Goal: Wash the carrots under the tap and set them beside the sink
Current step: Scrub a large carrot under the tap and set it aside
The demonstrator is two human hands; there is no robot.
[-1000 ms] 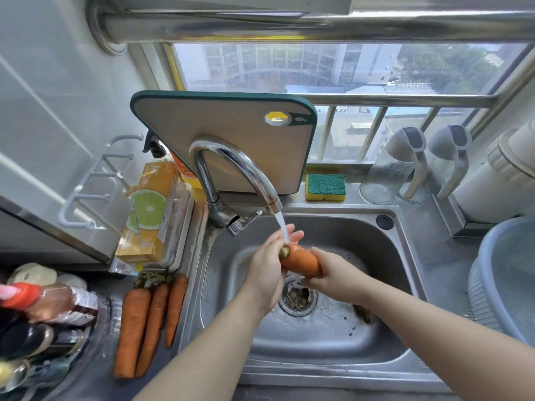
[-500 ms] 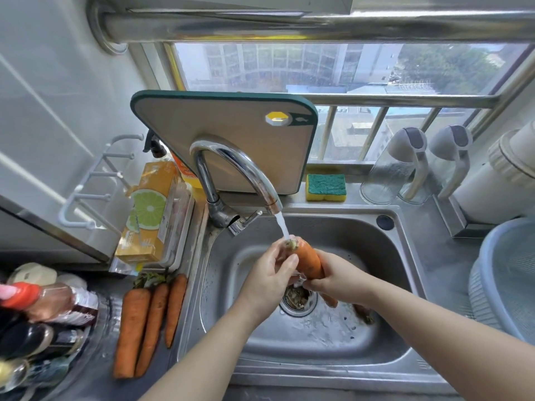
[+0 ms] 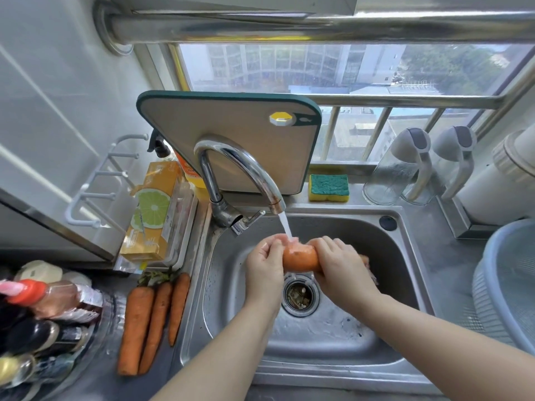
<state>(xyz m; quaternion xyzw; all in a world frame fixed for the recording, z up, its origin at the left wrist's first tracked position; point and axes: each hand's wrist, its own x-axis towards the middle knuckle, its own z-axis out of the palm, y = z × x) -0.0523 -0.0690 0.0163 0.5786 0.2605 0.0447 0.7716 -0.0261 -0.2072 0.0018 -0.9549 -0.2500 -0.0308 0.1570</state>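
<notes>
- Half a second ago the carrot (image 3: 301, 257) pointed its blunt end up at the stream; now it has swung level and lies crosswise over the sink (image 3: 231, 273), and the right hand (image 3: 341, 267) has come over the top of it.
- The left hand (image 3: 265, 264) wraps the carrot's left end, fingers curled round it, thumb on the near side.
- The right hand's fingers curl over the other end, gripping it from above.
- Only a short stretch of the carrot shows between the hands: thick, smooth, bright orange and glossy wet.
- Water (image 3: 286, 227) from the tap (image 3: 240, 169) lands on that bare stretch, just above the drain (image 3: 299, 293).
- Three other carrots (image 3: 156, 322) lie side by side on the counter left of the sink, duller, with their green tops towards the wall.
</notes>
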